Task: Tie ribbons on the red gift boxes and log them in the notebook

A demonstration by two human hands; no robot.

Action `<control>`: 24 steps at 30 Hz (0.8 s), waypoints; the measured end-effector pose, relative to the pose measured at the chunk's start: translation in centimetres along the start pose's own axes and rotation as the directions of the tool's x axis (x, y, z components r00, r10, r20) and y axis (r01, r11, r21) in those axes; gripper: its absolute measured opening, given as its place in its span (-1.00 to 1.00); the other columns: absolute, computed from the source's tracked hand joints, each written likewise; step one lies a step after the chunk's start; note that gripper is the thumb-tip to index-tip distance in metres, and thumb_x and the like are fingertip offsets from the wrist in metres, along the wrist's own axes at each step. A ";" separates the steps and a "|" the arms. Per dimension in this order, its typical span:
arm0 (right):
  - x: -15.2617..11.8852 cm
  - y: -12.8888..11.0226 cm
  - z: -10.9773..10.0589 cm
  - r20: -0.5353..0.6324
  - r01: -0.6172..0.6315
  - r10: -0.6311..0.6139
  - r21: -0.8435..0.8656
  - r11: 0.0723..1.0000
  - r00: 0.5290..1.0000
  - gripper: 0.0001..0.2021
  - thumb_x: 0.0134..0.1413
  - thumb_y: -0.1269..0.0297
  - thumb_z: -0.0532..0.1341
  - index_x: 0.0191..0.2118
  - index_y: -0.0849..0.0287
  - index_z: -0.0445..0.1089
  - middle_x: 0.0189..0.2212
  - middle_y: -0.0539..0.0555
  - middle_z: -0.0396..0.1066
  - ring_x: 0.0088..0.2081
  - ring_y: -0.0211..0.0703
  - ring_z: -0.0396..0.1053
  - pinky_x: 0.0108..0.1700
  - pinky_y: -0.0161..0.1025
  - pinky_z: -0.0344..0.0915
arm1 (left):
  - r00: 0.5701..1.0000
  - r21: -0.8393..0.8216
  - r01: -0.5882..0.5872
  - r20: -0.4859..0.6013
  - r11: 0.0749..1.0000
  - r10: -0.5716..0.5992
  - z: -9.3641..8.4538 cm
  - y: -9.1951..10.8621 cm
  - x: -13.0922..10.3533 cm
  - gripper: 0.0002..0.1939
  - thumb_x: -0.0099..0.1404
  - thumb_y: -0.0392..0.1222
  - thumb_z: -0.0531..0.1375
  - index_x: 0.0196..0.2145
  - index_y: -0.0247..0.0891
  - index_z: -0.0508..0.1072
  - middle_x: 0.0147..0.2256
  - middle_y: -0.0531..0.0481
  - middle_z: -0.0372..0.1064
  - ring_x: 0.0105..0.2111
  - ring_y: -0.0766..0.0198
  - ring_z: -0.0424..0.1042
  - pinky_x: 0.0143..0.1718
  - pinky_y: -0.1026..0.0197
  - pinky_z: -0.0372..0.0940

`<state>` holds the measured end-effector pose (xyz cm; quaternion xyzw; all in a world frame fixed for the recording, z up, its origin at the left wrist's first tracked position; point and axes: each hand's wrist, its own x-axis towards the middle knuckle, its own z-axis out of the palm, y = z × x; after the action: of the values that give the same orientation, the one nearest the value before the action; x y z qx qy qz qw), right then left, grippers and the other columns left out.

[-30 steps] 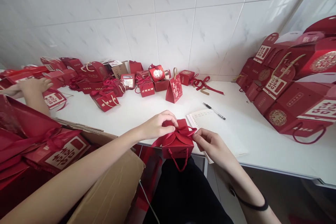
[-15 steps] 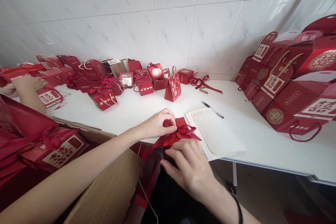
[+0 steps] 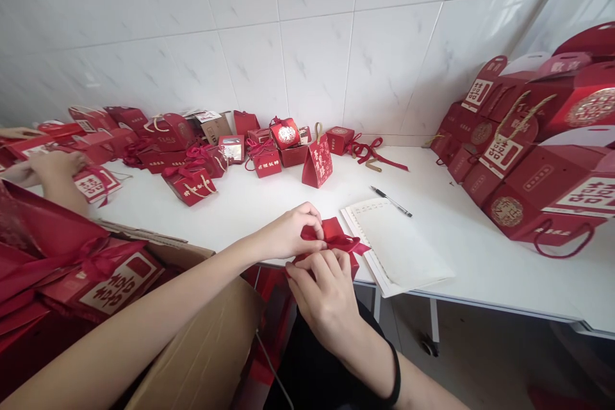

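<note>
A small red gift box with a red ribbon bow sits at the near edge of the white table. My left hand pinches the ribbon at the box's top left. My right hand covers the box's front, fingertips gripping its upper front edge under the bow. Most of the box is hidden behind my right hand.
An open notebook lies right of the box, a pen beyond it. Several red gift boxes line the wall; large red bags pile up on the right. A cardboard carton holds red bags at left. Another person's hand rests far left.
My right hand moved from the box's right side across its front, then rose to grip the upper front edge. The box's front and cord handle are now hidden. My left hand stayed on the ribbon.
</note>
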<state>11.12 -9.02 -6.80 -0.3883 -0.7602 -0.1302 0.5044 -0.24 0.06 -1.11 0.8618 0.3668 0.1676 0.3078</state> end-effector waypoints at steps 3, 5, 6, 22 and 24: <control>0.0 0.2 0.0 -0.030 0.050 -0.049 0.055 0.997 0.998 -0.90 0.11 0.56 0.16 -0.30 0.28 0.39 -0.49 0.03 0.33 -0.41 -0.22 0.15 -0.28 -0.15 0.04 | 1.000 -0.001 -0.006 -0.007 1.000 0.006 0.1 0.3 0.0 -0.89 0.13 -0.17 0.21 -0.47 -0.26 0.43 -0.22 0.02 0.23 -0.23 0.28 0.33 -0.11 0.18 0.23; 0.0 0.1 0.1 -0.054 0.081 -0.076 0.097 0.992 0.996 -0.91 0.09 0.57 0.18 -0.30 0.29 0.39 -0.50 0.02 0.34 -0.42 -0.24 0.16 -0.31 -0.17 0.04 | 1.000 0.005 -0.005 -0.012 1.000 0.005 0.1 0.5 0.1 -0.89 0.13 -0.17 0.22 -0.47 -0.27 0.43 -0.22 0.01 0.24 -0.26 0.29 0.33 -0.13 0.19 0.24; 0.0 0.1 0.1 -0.065 0.100 -0.093 0.117 0.988 0.994 -0.90 0.08 0.57 0.19 -0.29 0.29 0.38 -0.50 0.02 0.34 -0.43 -0.25 0.17 -0.33 -0.18 0.03 | 1.000 0.006 0.000 -0.016 1.000 0.000 0.2 0.5 0.1 -0.88 0.12 -0.17 0.22 -0.47 -0.27 0.43 -0.22 0.01 0.24 -0.27 0.29 0.33 -0.14 0.19 0.24; 0.0 8.1 -4.9 0.543 -0.812 0.629 0.195 0.550 0.556 -0.59 0.10 -0.10 0.04 -0.46 0.19 0.25 -0.54 0.02 0.24 -0.48 -0.21 0.18 -0.42 -0.26 0.13 | 1.000 0.014 -0.001 0.020 1.000 0.001 -0.1 0.6 0.0 -0.85 0.21 -0.11 0.14 -0.40 -0.24 0.36 -0.25 0.02 0.18 -0.27 0.28 0.28 -0.12 0.16 0.18; 0.0 7.6 -5.0 0.528 -0.822 0.645 0.218 0.526 0.553 -0.58 0.07 -0.11 0.03 -0.53 0.18 0.17 -0.61 -0.04 0.12 -0.53 -0.26 0.08 -0.49 -0.30 0.04 | 1.000 0.020 -0.008 0.018 1.000 0.008 0.0 0.7 -0.1 -0.86 0.22 -0.12 0.12 -0.39 -0.24 0.34 -0.24 0.02 0.17 -0.26 0.28 0.28 -0.11 0.17 0.18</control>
<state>19.95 -6.87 -5.98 -0.5692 -0.6078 0.3546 0.4252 0.06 -0.35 -0.65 0.8677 0.3623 0.1574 0.3017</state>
